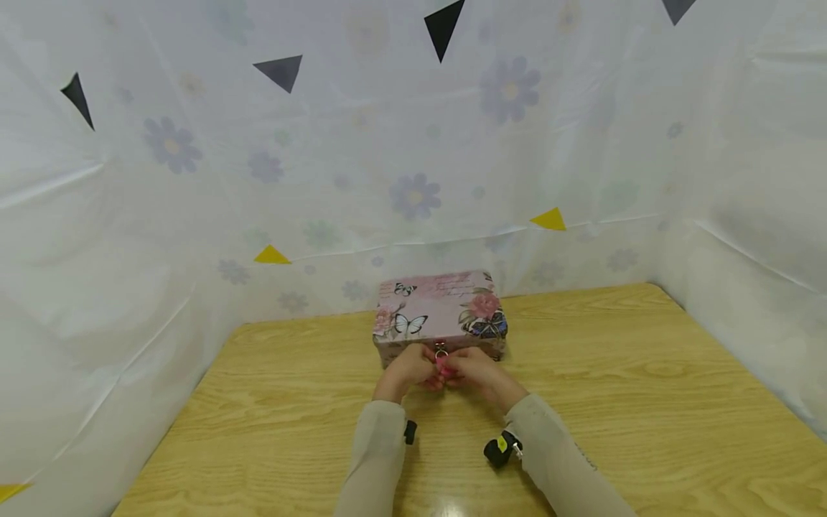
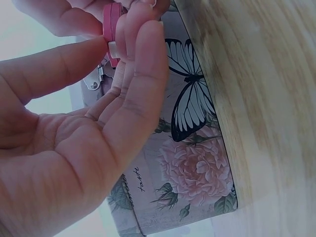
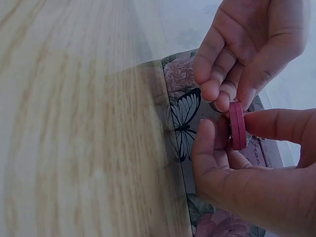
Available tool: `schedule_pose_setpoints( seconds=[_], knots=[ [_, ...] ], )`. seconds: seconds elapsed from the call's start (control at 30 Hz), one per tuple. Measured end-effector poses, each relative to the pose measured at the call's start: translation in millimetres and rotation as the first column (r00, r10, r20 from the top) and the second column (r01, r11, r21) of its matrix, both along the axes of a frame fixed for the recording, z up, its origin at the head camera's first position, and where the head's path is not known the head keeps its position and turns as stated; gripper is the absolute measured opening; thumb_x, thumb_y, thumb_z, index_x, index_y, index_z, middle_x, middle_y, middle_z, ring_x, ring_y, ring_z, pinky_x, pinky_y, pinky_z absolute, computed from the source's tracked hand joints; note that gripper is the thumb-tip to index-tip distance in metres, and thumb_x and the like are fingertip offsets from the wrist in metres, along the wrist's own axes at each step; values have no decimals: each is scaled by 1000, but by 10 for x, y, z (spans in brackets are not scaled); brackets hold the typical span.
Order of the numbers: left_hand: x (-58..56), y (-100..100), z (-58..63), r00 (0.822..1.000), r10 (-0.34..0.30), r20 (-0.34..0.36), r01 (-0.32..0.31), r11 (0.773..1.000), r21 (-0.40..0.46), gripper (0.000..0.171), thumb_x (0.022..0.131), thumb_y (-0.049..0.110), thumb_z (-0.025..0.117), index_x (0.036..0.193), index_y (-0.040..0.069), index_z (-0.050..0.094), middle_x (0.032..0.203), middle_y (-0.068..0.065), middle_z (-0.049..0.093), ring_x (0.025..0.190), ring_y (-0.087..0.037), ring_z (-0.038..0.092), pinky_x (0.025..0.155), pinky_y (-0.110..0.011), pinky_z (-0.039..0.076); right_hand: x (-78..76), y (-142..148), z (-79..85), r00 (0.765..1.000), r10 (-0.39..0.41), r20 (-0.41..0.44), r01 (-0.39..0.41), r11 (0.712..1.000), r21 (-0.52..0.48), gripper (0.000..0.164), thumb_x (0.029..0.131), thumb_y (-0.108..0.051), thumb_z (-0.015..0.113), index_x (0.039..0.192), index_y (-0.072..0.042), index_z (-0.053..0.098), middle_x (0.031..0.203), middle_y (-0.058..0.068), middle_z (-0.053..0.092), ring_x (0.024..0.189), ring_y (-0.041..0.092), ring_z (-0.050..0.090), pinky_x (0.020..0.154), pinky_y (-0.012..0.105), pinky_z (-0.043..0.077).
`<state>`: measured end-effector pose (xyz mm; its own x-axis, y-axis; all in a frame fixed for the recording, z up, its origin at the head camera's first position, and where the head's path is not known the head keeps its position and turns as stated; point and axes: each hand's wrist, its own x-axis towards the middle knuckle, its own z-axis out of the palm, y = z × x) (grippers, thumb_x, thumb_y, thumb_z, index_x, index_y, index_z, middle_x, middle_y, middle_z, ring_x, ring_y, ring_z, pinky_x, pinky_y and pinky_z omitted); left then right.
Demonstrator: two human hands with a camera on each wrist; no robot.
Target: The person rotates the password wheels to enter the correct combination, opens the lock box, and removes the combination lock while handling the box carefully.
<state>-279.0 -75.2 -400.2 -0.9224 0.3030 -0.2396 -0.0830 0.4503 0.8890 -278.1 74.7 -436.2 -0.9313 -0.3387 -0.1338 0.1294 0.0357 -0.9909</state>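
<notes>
A pink padlock (image 1: 444, 365) hangs by its shackle from the metal clasp (image 1: 441, 345) on the front of a pink box (image 1: 446, 305) printed with butterflies and roses. My left hand (image 1: 410, 368) pinches the padlock from the left, between thumb and fingers. From the other side, my right hand (image 1: 479, 370) pinches it as well. In the left wrist view, the padlock (image 2: 109, 29) appears edge-on, partly covered by fingertips. The right wrist view has the padlock's narrow side (image 3: 237, 126) between the right thumb and fingers, with left fingertips touching its upper end. The box lid is down.
The box stands near the back of a wood-grain table (image 1: 291, 416). White sheeting (image 1: 362, 143) with printed flowers hangs behind and along both sides. Black straps with small devices are on both wrists, the right one (image 1: 499, 451) showing more.
</notes>
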Motion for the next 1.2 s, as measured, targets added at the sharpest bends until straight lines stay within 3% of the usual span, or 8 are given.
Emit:
schedule_pose_setpoints(
  seconds=[0.47,0.77,1.2],
  knots=[
    [9,0,1,1000,4,8,-4,1000,-4,5,89,-9,54,94,-10,53,76,-22,67,63,-21,66,67,-38,59,8,-26,3,999,-34,19,34,999,25,26,96,-2,46,108,19,56,83,6,61,73,10,58,71,26,55],
    [-4,2,-1,1000,-2,3,2,1000,-14,5,90,-9,53,95,-10,54,80,-25,67,67,-25,68,67,-37,59,8,-33,25,997,-78,-2,78,993,86,28,96,-3,48,111,19,56,88,10,65,74,10,60,74,32,57],
    [5,5,11,1000,-8,-7,9,1000,1,8,87,-12,50,92,-12,56,78,-28,67,61,-21,64,66,-38,59,-28,12,9,1000,2,20,-2,1000,13,29,95,-2,46,111,21,55,83,5,63,73,10,60,73,28,55]
  ],
)
